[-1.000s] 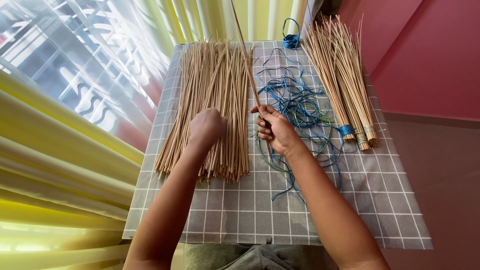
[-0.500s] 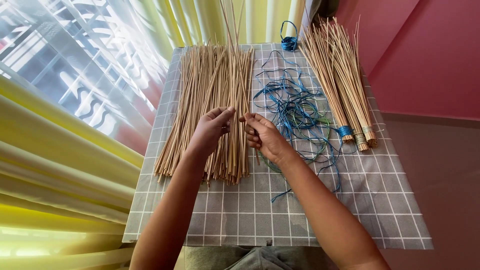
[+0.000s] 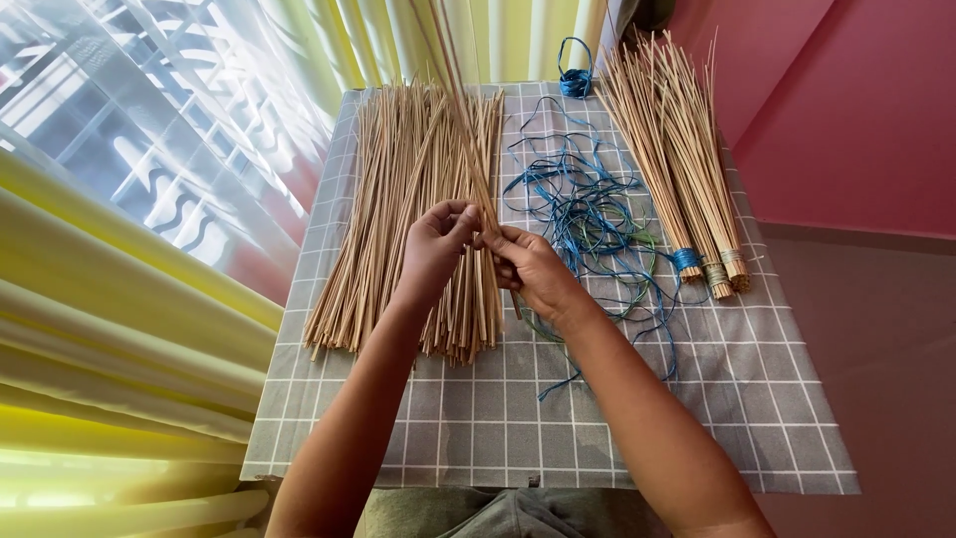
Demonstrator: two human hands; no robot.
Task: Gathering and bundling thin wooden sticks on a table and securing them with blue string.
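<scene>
While both hands meet over the loose pile of thin tan sticks point(image 3: 398, 214), the left hand point(image 3: 433, 244) and the right hand point(image 3: 528, 269) each pinch a small bunch of sticks point(image 3: 460, 110) — lifted clear of the pile and slanting up toward the window. Everything lies on a grey checked cloth point(image 3: 617, 428). Just right of the hands sprawls a tangle of blue string point(image 3: 588, 214); beyond it — well apart from the pile — lie tied stick bundles point(image 3: 677, 159), bound near their lower ends.

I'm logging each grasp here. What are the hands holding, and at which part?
Both hands, left and right, pinch a few thin sticks near their lower ends; the tops point away.
</scene>
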